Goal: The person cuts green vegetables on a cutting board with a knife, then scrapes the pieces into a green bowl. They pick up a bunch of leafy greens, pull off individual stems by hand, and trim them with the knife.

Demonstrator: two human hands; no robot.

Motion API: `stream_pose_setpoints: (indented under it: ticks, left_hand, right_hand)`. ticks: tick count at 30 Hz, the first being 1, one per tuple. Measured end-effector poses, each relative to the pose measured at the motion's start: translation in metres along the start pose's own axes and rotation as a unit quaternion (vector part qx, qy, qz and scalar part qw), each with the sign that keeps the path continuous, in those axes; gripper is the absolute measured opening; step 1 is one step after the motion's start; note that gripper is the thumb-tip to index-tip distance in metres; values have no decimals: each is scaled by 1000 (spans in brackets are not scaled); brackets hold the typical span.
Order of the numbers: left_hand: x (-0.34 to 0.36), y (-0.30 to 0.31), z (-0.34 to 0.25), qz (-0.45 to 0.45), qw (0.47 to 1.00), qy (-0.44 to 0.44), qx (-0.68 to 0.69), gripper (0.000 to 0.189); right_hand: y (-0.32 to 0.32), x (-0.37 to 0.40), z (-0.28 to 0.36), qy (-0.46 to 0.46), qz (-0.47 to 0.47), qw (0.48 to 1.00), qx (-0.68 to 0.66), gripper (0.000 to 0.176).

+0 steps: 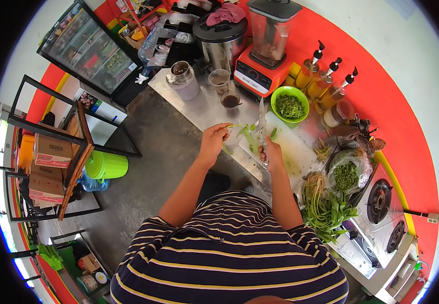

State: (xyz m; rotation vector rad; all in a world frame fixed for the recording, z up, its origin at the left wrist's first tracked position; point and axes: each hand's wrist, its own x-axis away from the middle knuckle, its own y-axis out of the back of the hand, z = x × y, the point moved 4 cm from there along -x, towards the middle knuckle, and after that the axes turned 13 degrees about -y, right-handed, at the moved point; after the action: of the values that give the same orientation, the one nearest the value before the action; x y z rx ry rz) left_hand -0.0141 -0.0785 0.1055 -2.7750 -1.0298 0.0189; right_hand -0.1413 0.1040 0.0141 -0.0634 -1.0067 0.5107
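My left hand [214, 142] pinches the stem of a leafy green sprig [249, 136], which hangs out over the table's front edge and the board. In my right hand [273, 153] is a knife [262, 119], its blade pointing away from me beside the leaves. Beneath the knife lies a white cutting board [293, 144] with small green scraps. Past the board's far end stands a green bowl [290, 104] of chopped greens. A bundle of uncut greens [326, 207] lies right of the board, by a plastic bag of chopped greens [346, 175].
A red blender [260, 71], oil bottles [308, 71] and cups of dark liquid [230, 100] stand along the far side of the metal table [179, 109]. A gas stove [380, 202] is at the right. Shelves with boxes [52, 150] and a green bin [107, 165] stand left.
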Motion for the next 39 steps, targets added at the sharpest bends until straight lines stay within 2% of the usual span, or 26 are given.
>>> stream_pose_setpoints:
  ticks: [7,9,13,14,15,17,19,23,25,26,28,33,39]
  left_hand:
    - [-3,-8,1,5,1000,-1,-31,21]
    - [-8,-19,3,20,1000,-1,-1,20]
    - [-13,-49,-2,56,998,14,41,16]
    - [-14,-57,-2,66,997,14,43,16]
    - [-15,-63,-2,64,997,11,51,14]
    - [-17,-74,-1,69,996,6,61,13]
    - [-21,-80,-1,25,996,-26,82,11]
    - [-27,-89,-5,10,992,-34,125,10]
    - [-26,-96,-11,17,989,-31,146,10]
    - [-26,-98,-12,20,989,-32,146,10]
    - [-26,-104,-14,55,986,-19,153,10]
    - [-20,-111,-17,78,982,-4,169,10]
    - [-12,-111,-22,84,982,14,166,9]
  right_hand:
    - [-1,31,14,67,-11,998,16,40]
    - [-1,46,22,132,17,991,24,40]
    - [-5,94,41,210,-8,978,-6,35]
    - [-5,102,44,264,-4,964,3,35]
    - [-4,111,48,317,0,948,14,39]
    - [0,127,50,333,7,943,16,39]
    - [3,142,53,426,-22,903,51,44]
    - [10,163,57,456,-25,884,105,43]
    - [4,171,61,471,-35,861,191,39]
    - [3,174,61,447,-36,872,195,39]
    - [-2,163,58,449,-50,874,176,40]
    - [-5,143,53,436,-69,882,165,49]
    - [-15,142,57,449,-95,858,231,58]
